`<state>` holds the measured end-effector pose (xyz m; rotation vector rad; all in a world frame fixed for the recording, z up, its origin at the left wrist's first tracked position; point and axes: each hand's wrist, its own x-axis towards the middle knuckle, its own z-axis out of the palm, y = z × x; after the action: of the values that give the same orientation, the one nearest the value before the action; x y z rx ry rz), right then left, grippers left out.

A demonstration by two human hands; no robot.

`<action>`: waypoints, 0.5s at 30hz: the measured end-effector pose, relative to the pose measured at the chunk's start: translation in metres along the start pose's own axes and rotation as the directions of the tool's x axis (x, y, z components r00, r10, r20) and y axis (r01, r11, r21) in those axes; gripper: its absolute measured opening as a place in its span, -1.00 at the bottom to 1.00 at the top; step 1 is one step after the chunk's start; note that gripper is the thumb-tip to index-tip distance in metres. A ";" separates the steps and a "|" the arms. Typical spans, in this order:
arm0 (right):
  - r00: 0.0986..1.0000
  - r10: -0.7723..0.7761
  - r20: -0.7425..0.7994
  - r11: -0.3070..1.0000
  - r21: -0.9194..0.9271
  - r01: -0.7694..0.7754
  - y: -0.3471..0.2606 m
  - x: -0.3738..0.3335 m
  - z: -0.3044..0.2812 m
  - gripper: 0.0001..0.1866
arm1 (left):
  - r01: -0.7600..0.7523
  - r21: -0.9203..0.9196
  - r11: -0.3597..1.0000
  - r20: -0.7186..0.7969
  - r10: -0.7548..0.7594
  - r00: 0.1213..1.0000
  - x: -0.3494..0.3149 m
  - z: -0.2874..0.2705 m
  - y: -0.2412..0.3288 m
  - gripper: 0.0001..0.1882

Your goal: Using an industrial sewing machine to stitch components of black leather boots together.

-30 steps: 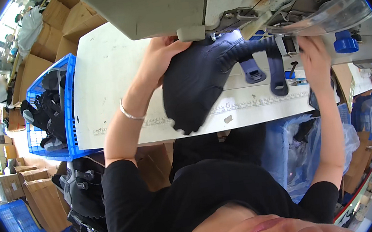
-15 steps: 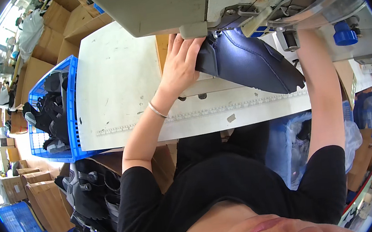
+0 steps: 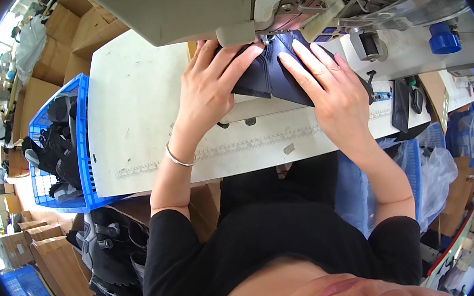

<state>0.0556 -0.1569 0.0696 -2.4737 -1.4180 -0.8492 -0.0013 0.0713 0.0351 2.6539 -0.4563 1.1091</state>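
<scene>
Under the sewing machine head [image 3: 199, 7] lies a dark blue, leather-like shoe upper [image 3: 285, 88] with a stitched seam. My left hand [image 3: 208, 93], with a bangle on its wrist, grips its left part beside the needle area; the fingertips are partly hidden by the machine and the piece. Across the right part of the upper rests my right hand [image 3: 338, 94], fingers stretched out and lying on its surface, tips close to the presser foot [image 3: 266, 40].
The white machine table [image 3: 135, 112] carries a printed ruler strip along its near side. A blue crate [image 3: 83, 141] of dark shoe parts stands at left. Dark pieces [image 3: 401, 104] lie at the table's right end. Cardboard boxes [image 3: 61, 262] and a blue bin [image 3: 354, 193] are around.
My right hand has come back from beyond the machine arm and now rests on the upper. The upper has turned and shifted left. My left hand moved slightly left, fingers more spread.
</scene>
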 end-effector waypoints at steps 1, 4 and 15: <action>0.999 -0.010 -0.033 1.000 -0.017 0.009 0.001 -0.001 0.003 -0.47 | 0.023 0.002 1.000 0.012 -0.023 1.000 0.000 -0.001 0.001 -0.26; 0.997 -0.026 -0.068 0.999 -0.039 0.024 0.003 -0.002 0.007 -0.45 | 0.054 -0.022 0.998 -0.008 -0.054 0.998 -0.002 0.001 0.001 -0.27; 0.991 -0.052 -0.122 0.997 -0.069 0.044 0.006 -0.005 0.016 -0.46 | -0.019 -0.107 0.994 -0.144 0.004 0.990 -0.002 0.012 -0.006 -0.15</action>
<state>0.0653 -0.1575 0.0542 -2.3950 -1.4350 -1.0560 0.0071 0.0729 0.0249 2.4612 -0.4894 1.2326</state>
